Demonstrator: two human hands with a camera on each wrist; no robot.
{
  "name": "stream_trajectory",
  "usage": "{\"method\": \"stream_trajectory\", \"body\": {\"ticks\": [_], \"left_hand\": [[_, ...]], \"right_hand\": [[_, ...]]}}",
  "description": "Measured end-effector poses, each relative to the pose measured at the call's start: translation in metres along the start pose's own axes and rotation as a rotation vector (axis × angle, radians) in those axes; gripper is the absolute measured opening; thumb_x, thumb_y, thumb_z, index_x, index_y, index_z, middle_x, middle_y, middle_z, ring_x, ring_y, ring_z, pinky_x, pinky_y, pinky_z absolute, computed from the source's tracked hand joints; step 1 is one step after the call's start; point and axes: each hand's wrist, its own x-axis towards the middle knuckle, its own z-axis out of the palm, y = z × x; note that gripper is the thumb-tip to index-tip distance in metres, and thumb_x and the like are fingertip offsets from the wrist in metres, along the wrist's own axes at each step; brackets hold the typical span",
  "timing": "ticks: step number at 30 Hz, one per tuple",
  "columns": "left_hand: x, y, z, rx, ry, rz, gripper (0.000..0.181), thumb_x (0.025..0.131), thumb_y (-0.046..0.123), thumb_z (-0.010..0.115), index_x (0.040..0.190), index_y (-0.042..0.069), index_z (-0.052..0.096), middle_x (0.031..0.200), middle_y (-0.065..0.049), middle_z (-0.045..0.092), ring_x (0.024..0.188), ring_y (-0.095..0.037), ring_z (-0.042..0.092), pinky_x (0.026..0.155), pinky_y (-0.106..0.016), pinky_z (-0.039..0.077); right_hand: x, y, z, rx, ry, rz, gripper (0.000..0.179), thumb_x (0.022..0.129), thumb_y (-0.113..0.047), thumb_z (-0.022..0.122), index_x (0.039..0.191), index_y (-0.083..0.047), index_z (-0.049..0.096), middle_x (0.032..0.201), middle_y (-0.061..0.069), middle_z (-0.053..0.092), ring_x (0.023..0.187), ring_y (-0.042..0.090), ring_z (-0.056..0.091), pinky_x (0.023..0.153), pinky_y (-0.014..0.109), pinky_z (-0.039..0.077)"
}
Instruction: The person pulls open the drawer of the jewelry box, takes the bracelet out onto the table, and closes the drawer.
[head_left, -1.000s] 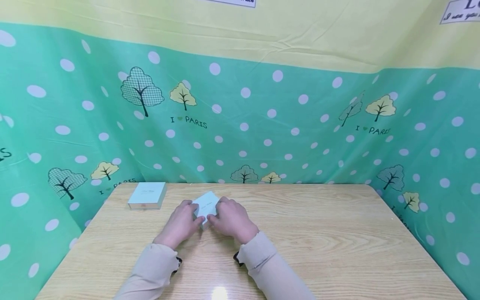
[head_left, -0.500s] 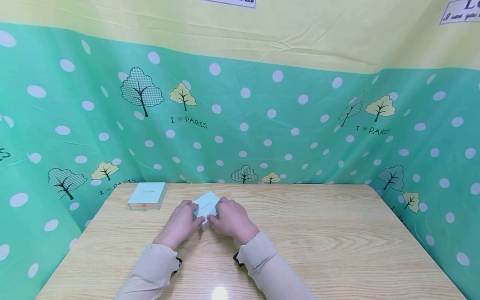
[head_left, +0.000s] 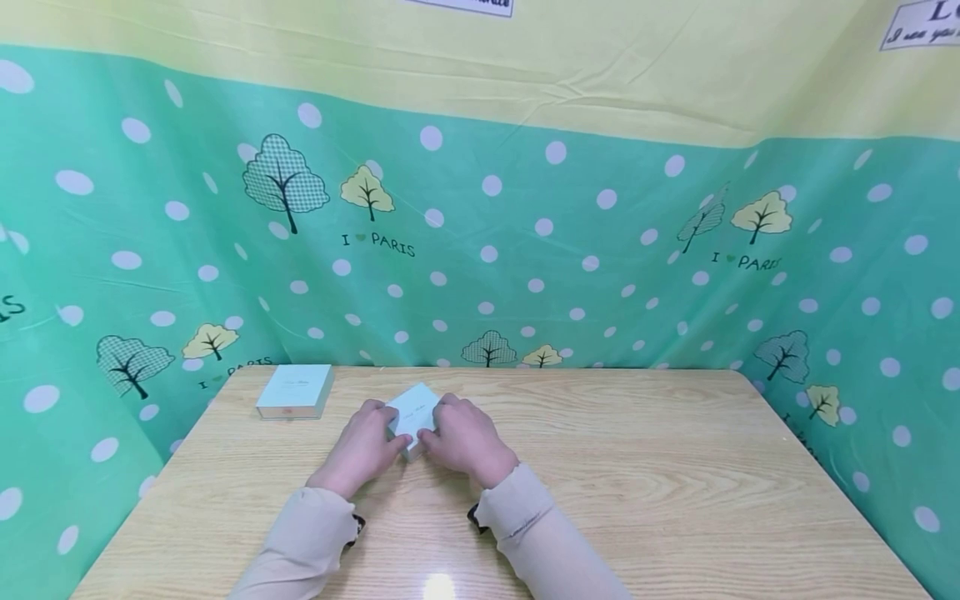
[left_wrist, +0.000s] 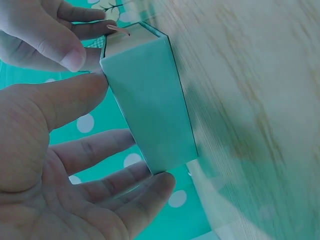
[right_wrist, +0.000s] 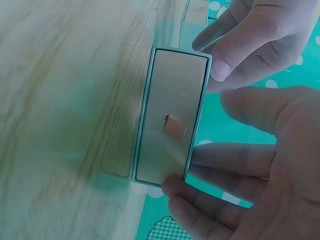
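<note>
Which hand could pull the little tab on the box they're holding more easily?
Probably the right hand: the box has its tab facing that way, as the right wrist view shows. The left hand faces a plain green side.

A light wood-grain table carries a pale blue box lying flat by its far left corner, small lettering on top; a second pale blue box, turned cornerwise, is to its right and apart from it; whether that one touches the wood is unclear.
</note>
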Motion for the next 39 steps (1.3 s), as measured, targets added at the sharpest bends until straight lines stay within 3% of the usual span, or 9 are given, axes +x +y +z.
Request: {"method": "stream_trajectory", "body": {"ticks": [12,39], "left_hand": [[-0.0012,0.0023,0.0,-0.001,0.0,-0.023,0.05,0.086,0.022,0.072,0.123,-0.008,0.058,0.124,-0.027,0.049,0.112,-0.041,0.051,0.094,-0.053,0.045],[-0.0024,0.0065,0.0021,0.024,0.004,-0.041,0.05,0.087,0.025,0.071,0.123,-0.007,0.057,0.117,-0.024,0.049,0.102,-0.036,0.05,0.084,-0.046,0.047]], "right_hand": [[-0.0008,0.0014,-0.0005,0.018,-0.001,0.001,0.024,0.089,-0.031,0.068,0.088,-0.007,0.068,0.096,0.005,0.06,0.072,0.012,0.051,0.061,0.023,0.046],[-0.0004,0.0016,0.0005,-0.077,0.016,0.007,0.033,0.087,-0.036,0.068,0.1,-0.006,0.07,0.1,0.005,0.061,0.078,0.017,0.053,0.063,0.027,0.046]]}}
